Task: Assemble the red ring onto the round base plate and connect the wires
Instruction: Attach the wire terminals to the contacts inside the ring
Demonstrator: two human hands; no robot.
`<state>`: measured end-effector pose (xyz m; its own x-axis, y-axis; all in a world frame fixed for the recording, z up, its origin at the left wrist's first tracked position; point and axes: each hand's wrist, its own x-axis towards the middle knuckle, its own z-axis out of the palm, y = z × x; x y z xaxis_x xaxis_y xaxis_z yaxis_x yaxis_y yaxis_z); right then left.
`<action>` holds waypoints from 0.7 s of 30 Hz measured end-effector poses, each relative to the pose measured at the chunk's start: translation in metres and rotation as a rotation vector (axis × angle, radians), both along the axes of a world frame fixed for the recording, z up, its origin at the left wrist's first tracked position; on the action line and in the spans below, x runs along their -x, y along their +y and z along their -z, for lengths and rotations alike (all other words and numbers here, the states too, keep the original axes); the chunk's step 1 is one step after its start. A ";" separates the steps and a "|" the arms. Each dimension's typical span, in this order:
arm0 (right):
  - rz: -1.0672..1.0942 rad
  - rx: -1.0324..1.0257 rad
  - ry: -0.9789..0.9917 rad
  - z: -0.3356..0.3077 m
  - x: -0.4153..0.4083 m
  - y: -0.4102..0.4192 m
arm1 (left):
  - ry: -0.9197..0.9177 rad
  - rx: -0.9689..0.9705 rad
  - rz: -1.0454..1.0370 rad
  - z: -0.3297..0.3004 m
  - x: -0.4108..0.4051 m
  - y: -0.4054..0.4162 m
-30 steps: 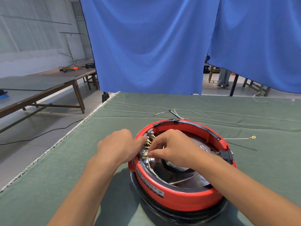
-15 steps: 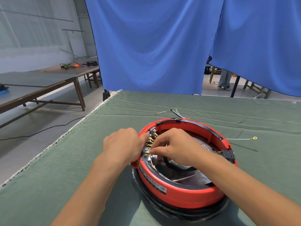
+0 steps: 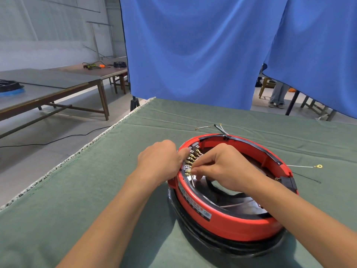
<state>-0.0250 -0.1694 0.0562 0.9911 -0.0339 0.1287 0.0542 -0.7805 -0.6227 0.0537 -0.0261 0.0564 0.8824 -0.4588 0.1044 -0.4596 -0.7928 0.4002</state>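
Note:
The red ring (image 3: 228,223) sits on the round black base plate (image 3: 222,246) on the green cloth. A row of brass terminals (image 3: 190,161) lines the ring's inner left wall. My left hand (image 3: 160,161) grips the ring's outer left rim, its thumb on the top edge. My right hand (image 3: 220,167) reaches inside the ring and pinches a brass terminal at the near end of the row. White wires (image 3: 237,204) run across the metal inside.
Loose wires with ring lugs lie on the cloth behind the ring (image 3: 202,127) and to its right (image 3: 316,166). The cloth's frayed left edge (image 3: 77,153) drops to the floor. Blue curtains (image 3: 193,51) hang behind. Wooden tables (image 3: 58,84) stand at left.
The view has shifted slightly. My hands stay at the terminal row, with the right fingers working a little nearer along it. The ring has not moved on the base.

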 end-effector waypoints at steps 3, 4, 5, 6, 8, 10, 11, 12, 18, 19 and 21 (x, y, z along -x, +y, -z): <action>-0.002 0.063 -0.023 0.000 -0.001 0.002 | 0.011 0.023 0.011 0.000 0.000 0.000; -0.012 0.078 -0.023 0.000 -0.001 0.002 | 0.011 0.025 0.012 0.000 0.000 0.000; -0.013 0.079 -0.021 0.000 -0.001 0.002 | 0.009 0.026 0.013 0.000 0.000 0.000; -0.005 0.078 -0.020 0.000 -0.001 0.002 | 0.009 0.029 0.015 0.000 0.000 0.000; 0.004 0.089 -0.020 0.000 -0.002 0.002 | 0.015 0.034 0.021 0.000 0.000 0.000; -0.004 0.105 -0.010 0.000 -0.002 0.002 | 0.020 0.038 0.022 0.000 0.000 0.000; 0.001 0.109 -0.010 0.000 -0.002 0.002 | 0.017 0.042 0.021 0.000 0.000 0.000; 0.011 0.112 -0.014 -0.001 -0.002 0.002 | 0.015 0.046 0.021 0.000 0.000 0.000; 0.019 0.149 -0.007 -0.002 -0.004 0.001 | 0.035 0.058 0.021 0.002 -0.001 0.000; 0.037 0.175 -0.022 -0.002 -0.005 0.002 | 0.038 0.054 0.017 0.003 -0.003 -0.001; 0.036 0.164 -0.029 -0.002 -0.007 0.002 | 0.060 0.054 0.002 0.005 -0.005 -0.002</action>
<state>-0.0181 -0.1677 0.0584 0.9855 -0.0459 0.1636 0.0398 -0.8735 -0.4852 0.0582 -0.0279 0.0517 0.8869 -0.4557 0.0759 -0.4350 -0.7685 0.4692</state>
